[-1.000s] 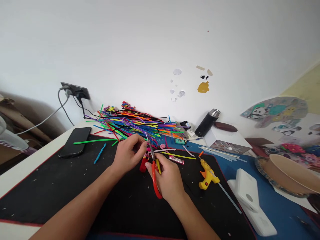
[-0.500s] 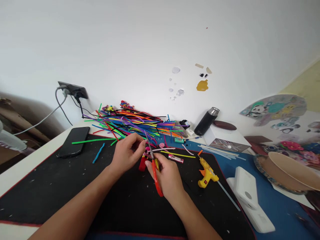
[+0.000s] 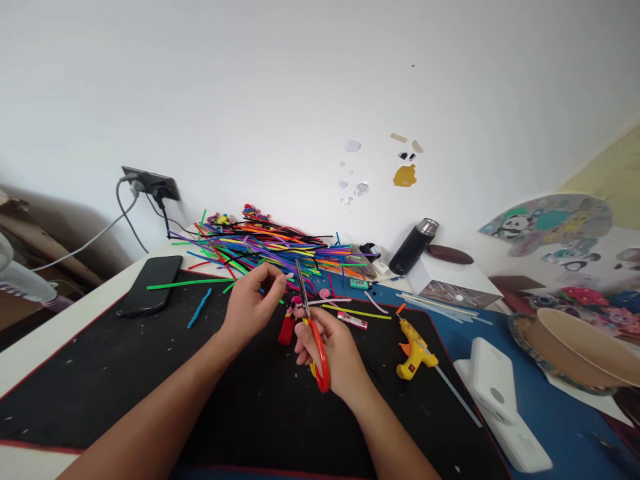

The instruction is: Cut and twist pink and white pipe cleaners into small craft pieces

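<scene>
My right hand [image 3: 333, 350] is wrapped round scissors [image 3: 320, 360] with red-orange handles, their blades pointing up and away. To its left, my left hand [image 3: 255, 300] is closed in a pinch, and a tiny pale bit shows at its fingertips; its kind is too small to make out. Between the hands, a small red and pink figure [image 3: 287, 329] lies on the black mat [image 3: 240, 413]. Beyond them spreads a heap of colourful pipe cleaners [image 3: 280, 250]. A short twisted blue pipe cleaner [image 3: 199, 308] rests left of my left hand.
A yellow glue gun [image 3: 416, 347] lies to the right, near white power banks [image 3: 495, 380]. A phone [image 3: 151, 287] sits at the left under a green pipe cleaner. A black flask [image 3: 413, 247] leans by a white box [image 3: 450, 280]. A pink lighter [image 3: 352, 321] lies beyond my right hand.
The scissors have turned more upright, and their blades have moved slightly right, away from my left fingertips. My left hand keeps its pinch in nearly the same place.
</scene>
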Available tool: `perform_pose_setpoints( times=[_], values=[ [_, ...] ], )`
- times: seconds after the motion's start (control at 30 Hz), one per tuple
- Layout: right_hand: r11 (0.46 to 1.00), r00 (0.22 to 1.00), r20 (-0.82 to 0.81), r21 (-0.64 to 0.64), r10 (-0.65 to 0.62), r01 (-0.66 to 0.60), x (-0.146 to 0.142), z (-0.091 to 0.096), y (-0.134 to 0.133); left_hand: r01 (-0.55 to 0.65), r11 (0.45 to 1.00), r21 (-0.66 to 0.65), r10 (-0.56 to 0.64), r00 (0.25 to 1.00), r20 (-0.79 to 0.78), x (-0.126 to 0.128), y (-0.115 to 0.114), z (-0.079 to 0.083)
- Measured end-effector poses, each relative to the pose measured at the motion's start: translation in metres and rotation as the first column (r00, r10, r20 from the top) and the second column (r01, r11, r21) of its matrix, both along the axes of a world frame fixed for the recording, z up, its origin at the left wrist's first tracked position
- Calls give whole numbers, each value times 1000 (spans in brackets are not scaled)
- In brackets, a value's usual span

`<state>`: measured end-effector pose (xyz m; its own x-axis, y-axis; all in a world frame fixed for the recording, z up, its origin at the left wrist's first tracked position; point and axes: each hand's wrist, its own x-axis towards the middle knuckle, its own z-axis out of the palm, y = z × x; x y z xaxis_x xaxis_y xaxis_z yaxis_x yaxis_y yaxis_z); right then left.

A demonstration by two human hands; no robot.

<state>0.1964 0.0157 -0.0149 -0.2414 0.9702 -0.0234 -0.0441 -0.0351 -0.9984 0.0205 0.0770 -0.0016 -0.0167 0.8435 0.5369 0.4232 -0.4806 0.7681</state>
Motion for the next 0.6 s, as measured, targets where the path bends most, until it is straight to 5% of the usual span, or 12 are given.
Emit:
perform_pose_setpoints(
  times=[0.6],
  values=[
    [991,997,58,123,47,-53,5,5,-2,9,1000,-16,-9,1000,-13,-2,-1,0]
  ],
)
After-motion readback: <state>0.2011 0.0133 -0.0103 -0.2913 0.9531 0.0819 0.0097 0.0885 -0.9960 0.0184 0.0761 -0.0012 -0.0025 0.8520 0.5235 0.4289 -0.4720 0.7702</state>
